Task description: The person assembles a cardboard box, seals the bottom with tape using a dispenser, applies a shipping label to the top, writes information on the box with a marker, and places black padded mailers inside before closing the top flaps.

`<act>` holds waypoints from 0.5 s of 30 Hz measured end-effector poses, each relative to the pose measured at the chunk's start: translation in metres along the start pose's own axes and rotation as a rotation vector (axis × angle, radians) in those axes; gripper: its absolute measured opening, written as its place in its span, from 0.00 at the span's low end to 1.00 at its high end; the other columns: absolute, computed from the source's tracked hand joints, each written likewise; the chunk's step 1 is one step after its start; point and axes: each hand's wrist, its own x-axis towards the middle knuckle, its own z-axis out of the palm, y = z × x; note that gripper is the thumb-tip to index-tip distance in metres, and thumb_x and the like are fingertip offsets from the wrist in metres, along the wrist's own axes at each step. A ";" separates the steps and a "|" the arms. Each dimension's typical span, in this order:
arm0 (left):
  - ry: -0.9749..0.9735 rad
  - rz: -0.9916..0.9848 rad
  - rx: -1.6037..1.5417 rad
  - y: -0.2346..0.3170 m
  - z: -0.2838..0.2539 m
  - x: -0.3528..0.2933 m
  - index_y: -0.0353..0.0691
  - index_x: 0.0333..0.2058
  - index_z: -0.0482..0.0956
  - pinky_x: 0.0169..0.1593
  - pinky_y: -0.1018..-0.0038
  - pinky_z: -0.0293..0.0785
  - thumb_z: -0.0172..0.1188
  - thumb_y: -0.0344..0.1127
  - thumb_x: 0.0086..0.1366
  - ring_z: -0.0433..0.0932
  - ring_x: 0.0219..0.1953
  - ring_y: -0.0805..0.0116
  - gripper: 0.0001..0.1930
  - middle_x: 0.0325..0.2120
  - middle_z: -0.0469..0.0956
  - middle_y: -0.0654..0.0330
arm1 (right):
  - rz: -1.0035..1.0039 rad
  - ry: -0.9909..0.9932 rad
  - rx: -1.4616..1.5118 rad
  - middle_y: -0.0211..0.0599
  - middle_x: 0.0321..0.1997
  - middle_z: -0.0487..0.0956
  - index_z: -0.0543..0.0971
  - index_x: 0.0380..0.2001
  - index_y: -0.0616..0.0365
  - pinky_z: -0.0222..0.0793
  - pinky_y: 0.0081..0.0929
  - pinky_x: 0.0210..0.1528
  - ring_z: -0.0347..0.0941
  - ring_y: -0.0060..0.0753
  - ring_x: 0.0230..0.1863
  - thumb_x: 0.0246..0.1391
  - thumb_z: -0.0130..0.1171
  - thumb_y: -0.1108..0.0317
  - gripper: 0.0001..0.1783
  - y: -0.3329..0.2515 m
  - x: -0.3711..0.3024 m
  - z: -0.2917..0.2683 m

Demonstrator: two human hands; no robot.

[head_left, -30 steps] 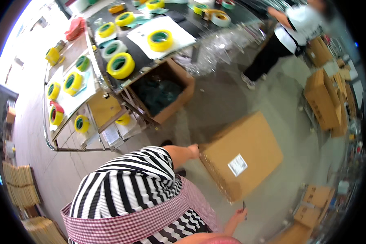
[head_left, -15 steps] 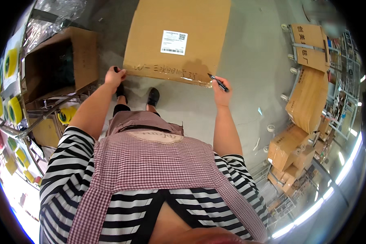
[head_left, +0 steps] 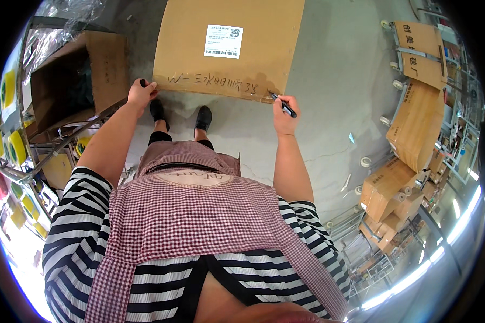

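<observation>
A large cardboard box (head_left: 223, 13) lies in front of me, with a white printed label (head_left: 222, 41) and a row of black handwriting (head_left: 213, 81) along its near edge. My right hand (head_left: 286, 117) is closed round a black marker pen (head_left: 284, 106), whose tip is at the box's near right corner, by the end of the writing. At the near left corner is my left hand (head_left: 141, 96); its fingers are closed on a small black cap (head_left: 143, 83), and the fingertips are at the box's edge.
On the left stand an open brown carton (head_left: 109, 75) and a rack with yellow tape rolls (head_left: 17, 146). Several cardboard boxes (head_left: 417, 124) are stacked on wheeled carts at the right. My shoes (head_left: 203, 117) are on the grey floor just below the box.
The marker's tip has stayed near the box's right corner. The box and both hands appear slightly higher and further left in view.
</observation>
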 end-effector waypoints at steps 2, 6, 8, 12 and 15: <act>-0.012 0.002 -0.022 0.002 0.001 -0.003 0.39 0.35 0.65 0.43 0.71 0.80 0.60 0.29 0.66 0.77 0.35 0.66 0.10 0.33 0.70 0.60 | -0.051 -0.001 -0.015 0.30 0.25 0.77 0.79 0.31 0.60 0.67 0.20 0.31 0.69 0.18 0.26 0.51 0.62 0.71 0.05 0.007 0.000 -0.004; -0.001 -0.005 -0.006 0.005 0.000 -0.007 0.39 0.35 0.64 0.43 0.71 0.80 0.60 0.29 0.66 0.77 0.35 0.66 0.10 0.34 0.70 0.60 | -0.064 0.058 -0.036 0.29 0.24 0.76 0.77 0.28 0.60 0.67 0.20 0.29 0.69 0.19 0.25 0.50 0.62 0.72 0.04 0.000 0.001 -0.007; -0.008 -0.011 -0.010 0.006 -0.001 -0.007 0.39 0.36 0.64 0.43 0.71 0.80 0.60 0.29 0.66 0.77 0.36 0.66 0.11 0.34 0.70 0.60 | -0.075 0.023 -0.066 0.29 0.23 0.76 0.76 0.26 0.60 0.66 0.20 0.28 0.68 0.19 0.24 0.49 0.61 0.73 0.03 0.001 -0.001 -0.008; -0.018 -0.041 -0.004 0.011 -0.002 -0.009 0.39 0.36 0.64 0.44 0.72 0.80 0.60 0.30 0.66 0.77 0.37 0.67 0.11 0.36 0.71 0.59 | -0.048 -0.145 -0.065 0.27 0.21 0.74 0.75 0.23 0.60 0.64 0.20 0.27 0.67 0.18 0.23 0.46 0.60 0.75 0.03 -0.004 -0.003 -0.024; -0.013 -0.021 0.026 0.011 -0.002 -0.008 0.39 0.37 0.64 0.42 0.73 0.80 0.61 0.31 0.66 0.78 0.35 0.68 0.12 0.34 0.71 0.59 | -0.038 -0.160 -0.020 0.27 0.20 0.73 0.75 0.22 0.60 0.63 0.20 0.26 0.66 0.17 0.23 0.46 0.59 0.75 0.03 -0.011 -0.010 -0.033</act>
